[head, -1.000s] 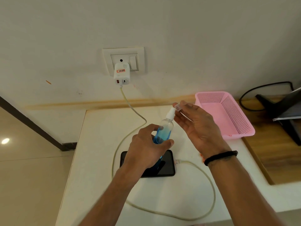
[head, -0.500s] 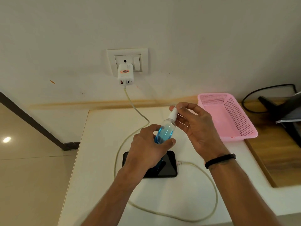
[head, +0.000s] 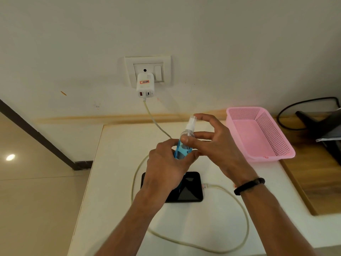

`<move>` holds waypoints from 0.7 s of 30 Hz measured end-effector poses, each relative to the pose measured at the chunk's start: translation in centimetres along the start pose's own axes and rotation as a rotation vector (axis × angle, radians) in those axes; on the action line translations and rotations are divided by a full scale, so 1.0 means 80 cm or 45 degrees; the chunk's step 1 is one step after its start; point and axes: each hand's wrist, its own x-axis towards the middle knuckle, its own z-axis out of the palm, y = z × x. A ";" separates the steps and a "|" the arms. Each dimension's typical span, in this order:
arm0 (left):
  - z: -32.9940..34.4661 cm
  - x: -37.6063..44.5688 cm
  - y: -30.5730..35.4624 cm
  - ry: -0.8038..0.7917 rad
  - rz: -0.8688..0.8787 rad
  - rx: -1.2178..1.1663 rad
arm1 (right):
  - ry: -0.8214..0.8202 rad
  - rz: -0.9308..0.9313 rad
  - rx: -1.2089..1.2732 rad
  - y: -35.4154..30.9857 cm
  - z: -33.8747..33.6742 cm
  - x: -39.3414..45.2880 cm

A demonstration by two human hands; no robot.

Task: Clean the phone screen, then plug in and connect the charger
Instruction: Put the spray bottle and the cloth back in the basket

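Observation:
My left hand [head: 166, 163] grips a small clear spray bottle [head: 182, 151] of blue liquid, held upright above the counter. My right hand [head: 221, 150] is on its upper part, thumb at the shoulder and index finger beside the clear cap [head: 192, 119] seated on the nozzle. Below my left hand a black phone [head: 190, 189] lies screen up, its left part hidden by my wrist. A white charger [head: 145, 87] sits in the wall socket. Its pale cable [head: 246, 226] loops over the counter, and the connector [head: 204, 186] lies at the phone's right edge.
A pink mesh basket [head: 258, 159] stands on the white counter [head: 118, 182] to the right of my hands. Beyond it a wooden surface [head: 313, 182] carries a black stand [head: 313, 122] and a black cord. The counter's left edge drops to a tiled floor.
My right hand brought the clear cap from beside the nozzle onto it, then slid its thumb down to the bottle's shoulder. My left hand kept hold of the bottle.

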 end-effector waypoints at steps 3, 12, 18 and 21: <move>0.000 -0.001 0.001 0.001 0.017 0.011 | 0.003 0.005 0.039 -0.001 -0.002 0.000; 0.001 -0.005 -0.003 -0.027 0.014 0.020 | -0.004 0.034 0.061 0.005 0.004 -0.005; 0.003 -0.003 0.003 -0.024 0.024 0.010 | 0.030 0.008 0.070 0.004 -0.001 -0.003; 0.010 -0.001 0.013 -0.026 0.031 0.006 | 0.067 -0.002 0.074 0.002 -0.010 -0.003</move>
